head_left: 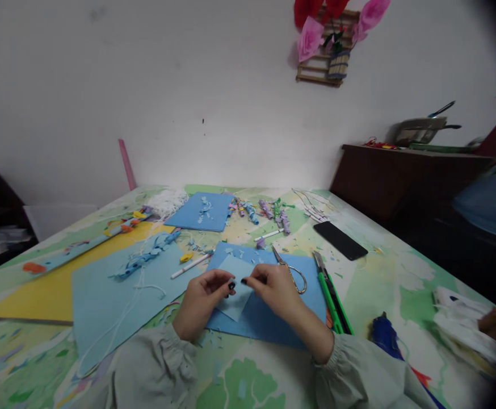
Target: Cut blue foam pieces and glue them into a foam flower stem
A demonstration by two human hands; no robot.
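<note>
My left hand and my right hand are close together over a small light-blue paper piece, which lies on a blue sheet. The fingertips of both hands are pinched and face each other with a narrow gap between. Whatever they grip, if anything, is too small to make out. Just beyond my right hand are gold-handled scissors, partly hidden by it. A green utility knife rests to the right of the sheet.
To the left, a fringed blue paper strip and white string lie on a pale-blue sheet. Beyond are a white pen, another blue sheet and curled paper pieces. Rightward are a black phone and blue glue gun.
</note>
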